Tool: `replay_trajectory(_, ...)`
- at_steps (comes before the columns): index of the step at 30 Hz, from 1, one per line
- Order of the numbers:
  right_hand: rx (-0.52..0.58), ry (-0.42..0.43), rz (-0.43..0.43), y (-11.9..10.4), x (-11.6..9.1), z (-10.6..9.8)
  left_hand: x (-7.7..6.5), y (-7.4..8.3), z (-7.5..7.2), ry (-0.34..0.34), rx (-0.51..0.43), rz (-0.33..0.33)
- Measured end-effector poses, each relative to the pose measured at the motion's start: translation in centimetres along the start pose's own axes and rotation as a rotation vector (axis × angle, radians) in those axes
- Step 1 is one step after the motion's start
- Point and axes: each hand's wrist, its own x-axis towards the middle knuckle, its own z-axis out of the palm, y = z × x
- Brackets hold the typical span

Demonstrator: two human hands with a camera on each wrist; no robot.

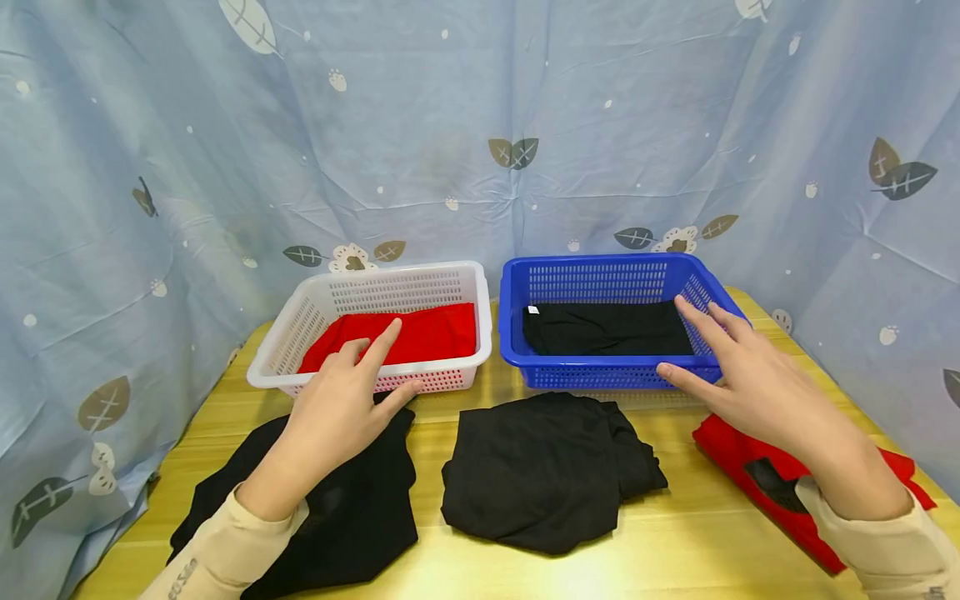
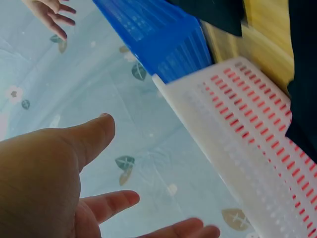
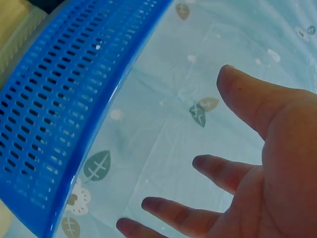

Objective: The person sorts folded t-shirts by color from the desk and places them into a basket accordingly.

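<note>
While the left grip (image 1: 339, 408) hovers empty near a white rectangular plastic basket (image 1: 483, 325) of red fabric (image 1: 435, 335), the right grip (image 1: 757, 383) is loose and empty too, right by a blue rectangular plastic basket (image 1: 600, 362) of black fabric (image 1: 600, 329). Both baskets just sit on the yellow wooden bench (image 1: 697, 533).

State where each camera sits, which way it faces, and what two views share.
Head: on the head, facing forward and down at a white perforated plastic basket and a blue perforated plastic basket; left hand, right hand and cream fabric sleeves show.
Left wrist: on that wrist, looks past the left hand at the white basket's wall; right hand at top left.
Right wrist: on that wrist, looks past the right hand at the blue basket's side and light-blue leaf-print cloth.
Both wrist views share the blue basket and cloth.
</note>
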Motion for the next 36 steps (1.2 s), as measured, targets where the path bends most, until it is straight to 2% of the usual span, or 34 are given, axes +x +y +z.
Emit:
replay_trajectory(4, 0.026, -0.004, -0.017, -0.4, -0.5, 0.2, -0.3, 0.5, 0.3, 0.0, -0.056, 0.048)
replay_trajectory(8, 0.069, -0.023, -0.017, -0.8, -1.0, 0.5, -0.5, 1.0, 0.6, -0.043, -0.114, 0.096)
replay_trajectory(12, 0.103, -0.036, -0.039, -1.0, -1.4, 0.9, -0.7, 1.2, 0.8, -0.142, -0.227, 0.14)
replay_trajectory(18, 0.186, -0.099, -0.088, -1.0, -1.8, 1.5, -0.8, 1.2, 1.4, -0.306, -0.392, 0.149)
replay_trajectory(24, 0.218, -0.165, -0.133, -0.9, -2.0, 2.4, -1.0, 1.6, 2.3, -0.446, -0.507, 0.158)
replay_trajectory(27, 0.237, -0.215, -0.132, -0.9, -2.1, 3.0, -1.1, 1.8, 2.9, -0.507, -0.533, 0.139)
replay_trajectory(32, 0.321, -0.356, -0.104, -0.5, -2.2, 4.0, -1.5, 2.3, 3.6, -0.601, -0.534, 0.121)
replay_trajectory(36, 0.384, -0.456, -0.086, -0.1, -2.1, 5.0, -1.9, 2.6, 4.3, -0.638, -0.513, 0.116)
